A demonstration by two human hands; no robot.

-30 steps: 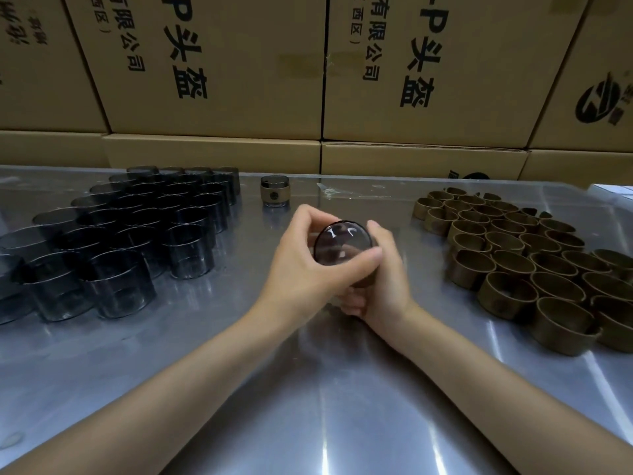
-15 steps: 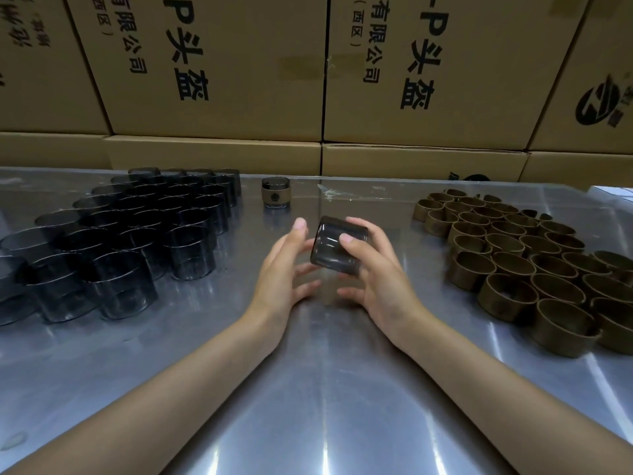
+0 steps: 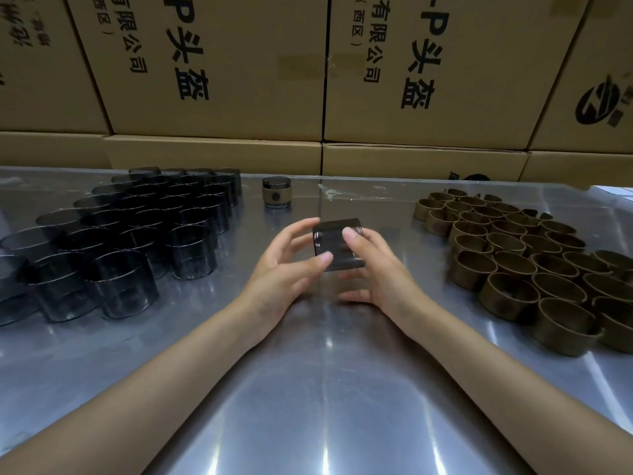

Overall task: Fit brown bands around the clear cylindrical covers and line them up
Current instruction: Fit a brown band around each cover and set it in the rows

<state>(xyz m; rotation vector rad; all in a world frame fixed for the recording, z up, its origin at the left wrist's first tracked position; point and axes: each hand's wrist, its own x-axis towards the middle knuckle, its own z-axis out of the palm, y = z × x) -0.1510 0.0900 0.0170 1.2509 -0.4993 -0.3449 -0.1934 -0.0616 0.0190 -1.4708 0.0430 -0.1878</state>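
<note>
A smoky clear cylindrical cover point(image 3: 337, 243) is held upright just above the middle of the metal table point(image 3: 308, 389). My right hand point(image 3: 375, 269) grips it, index finger over the front wall. My left hand point(image 3: 284, 269) holds its left side between thumb and fingertips. No band shows on this cover. Several bare covers point(image 3: 137, 234) stand grouped at the left. Several brown bands point(image 3: 534, 265) lie grouped at the right. One cover with a brown band fitted point(image 3: 276, 192) stands alone at the back centre.
Stacked cardboard boxes point(image 3: 308, 80) with printed characters form a wall along the table's far edge. A scrap of clear film point(image 3: 342, 195) lies near the back centre.
The cover was tipped with its closed end toward me; it now stands upright between both hands. My left hand slid from wrapping over it to holding its left side.
</note>
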